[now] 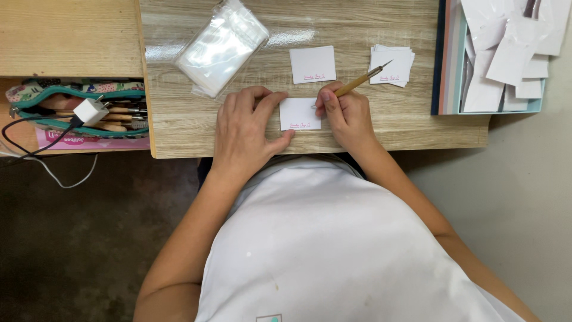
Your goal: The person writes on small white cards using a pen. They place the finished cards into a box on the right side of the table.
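A small white card [300, 114] with a pink printed line lies near the front edge of the wooden table [381, 128]. My left hand [247, 128] rests flat beside it, thumb and forefinger pinning the card's left edge. My right hand [345, 113] grips a wooden-handled pointed tool [360, 79], its lower tip at the card's right edge. A second white card [313, 64] lies just behind. A small stack of the same cards [391, 64] sits to the right.
A bundle of clear plastic sleeves [220, 46] lies at the back left. A tray of white paper pieces [506, 53] stands at the right. An open pouch of tools [77, 110] with a white charger plug [90, 111] sits on a lower shelf at left.
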